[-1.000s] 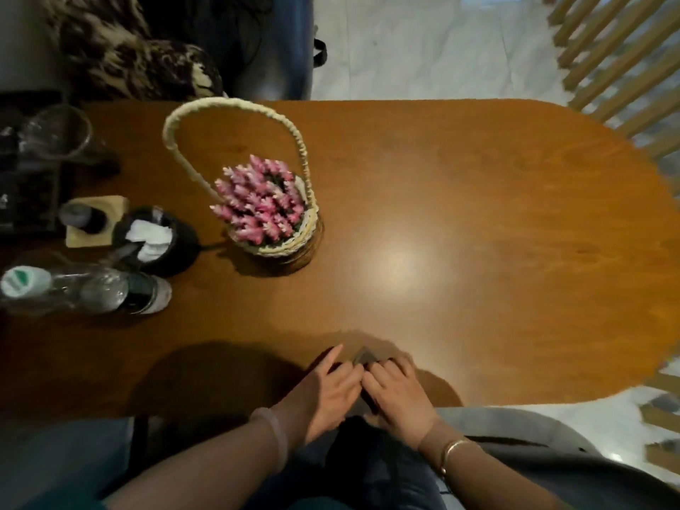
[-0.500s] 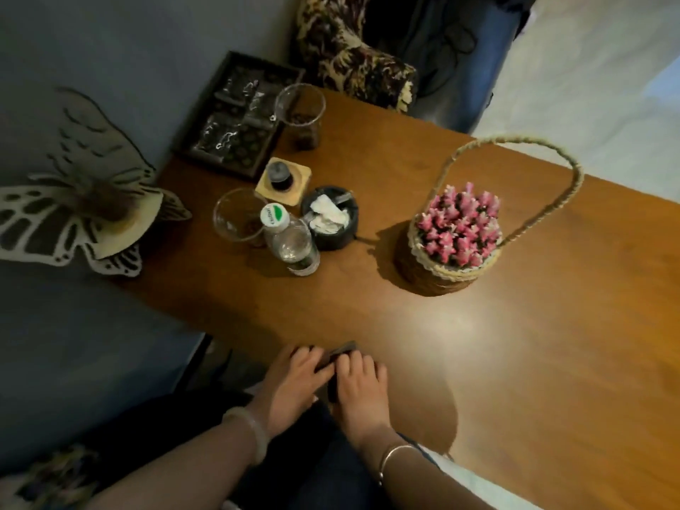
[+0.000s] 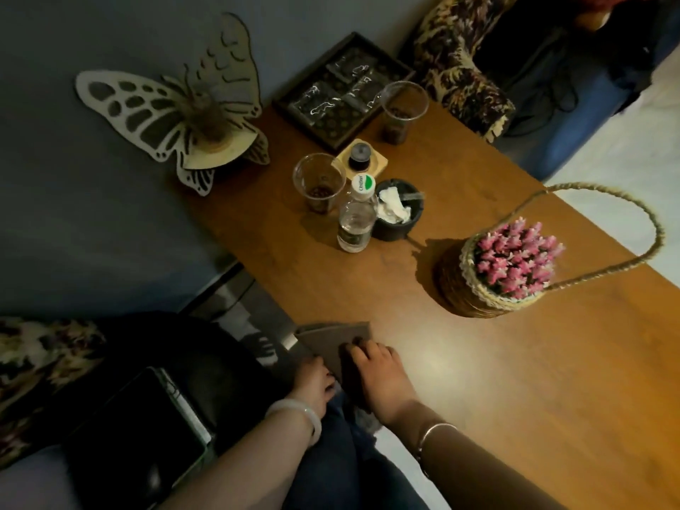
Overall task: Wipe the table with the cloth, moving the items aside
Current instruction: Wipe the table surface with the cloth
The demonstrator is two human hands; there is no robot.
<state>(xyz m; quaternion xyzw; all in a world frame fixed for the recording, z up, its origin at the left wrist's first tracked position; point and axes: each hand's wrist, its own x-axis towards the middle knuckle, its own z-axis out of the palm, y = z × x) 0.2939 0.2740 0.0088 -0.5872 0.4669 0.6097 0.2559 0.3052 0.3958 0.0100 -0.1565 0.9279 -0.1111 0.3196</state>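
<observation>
The folded grey cloth (image 3: 333, 342) lies at the edge of the table (image 3: 515, 380), low in the middle of the frame. It looks soft, light and limp, so a flat palm should slide it best. The right hand (image 3: 382, 377) presses on it, fingers laid flat. The left hand (image 3: 312, 380) touches its near edge, but I cannot tell if it pinches. The hands hide the cloth's near part.

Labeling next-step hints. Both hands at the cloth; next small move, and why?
Probably slide the cloth forward under the right hand. It lies at the near edge of the table, the left hand at its side. Bare wood separates it from the bottle and flower basket, so nothing needs moving first.
</observation>
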